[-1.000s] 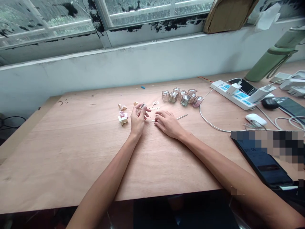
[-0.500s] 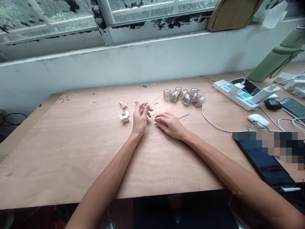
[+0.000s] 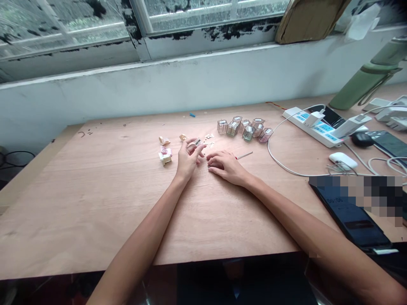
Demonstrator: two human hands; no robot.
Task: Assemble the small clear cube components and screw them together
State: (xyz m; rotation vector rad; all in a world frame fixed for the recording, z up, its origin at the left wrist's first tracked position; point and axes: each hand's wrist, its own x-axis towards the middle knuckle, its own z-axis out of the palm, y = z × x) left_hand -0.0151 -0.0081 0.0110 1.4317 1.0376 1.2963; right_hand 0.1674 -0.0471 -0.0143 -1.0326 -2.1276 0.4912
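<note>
Pale piece [image 3: 197,142]; between left fingers [image 3: 197,152]

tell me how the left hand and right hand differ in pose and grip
The left hand holds a small pale piece; whether the right hand holds anything is too hidden to tell. The left hand is turned on its side, while the right hand is palm down. The left hand is nearer the pale blocks, the right hand nearer the thin metal rod. Both are bare, with bent fingers.
</note>
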